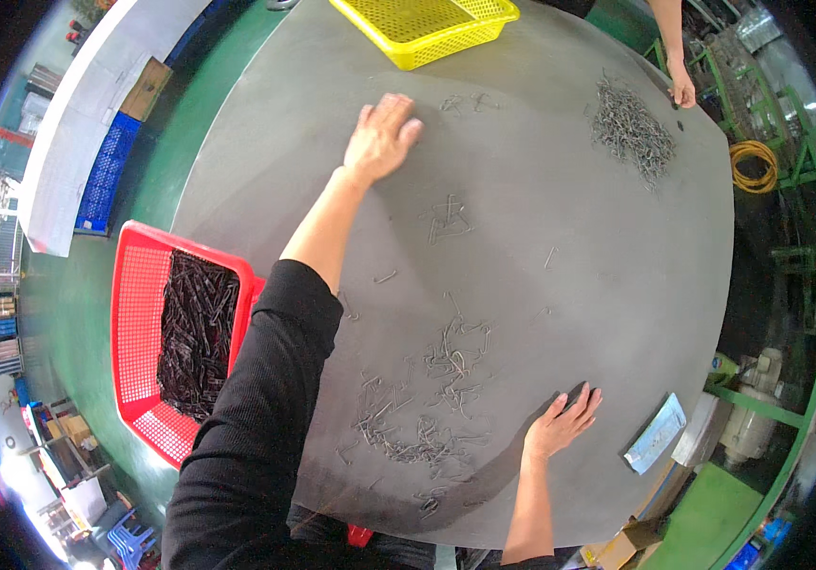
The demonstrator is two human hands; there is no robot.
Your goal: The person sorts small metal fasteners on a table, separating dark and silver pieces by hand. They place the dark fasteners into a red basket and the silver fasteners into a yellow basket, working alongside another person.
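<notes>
My left hand (381, 138) lies flat and open on the grey table (560, 190), stretched far out toward a yellow basket (424, 27). A few bent metal wire pieces (465, 103) lie just right of its fingers. My right hand (562, 423) rests open, palm down, near the table's front edge. Left of it spreads a loose scatter of metal wire clips (427, 399). A small cluster of clips (448, 220) sits mid-table between my hands. Neither hand holds anything.
A red basket (142, 313) filled with dark metal clips stands off the table's left edge. A larger heap of clips (631, 128) lies at the far right, beside another person's hand (681, 90). A pale blue packet (656, 433) sits at the right front edge.
</notes>
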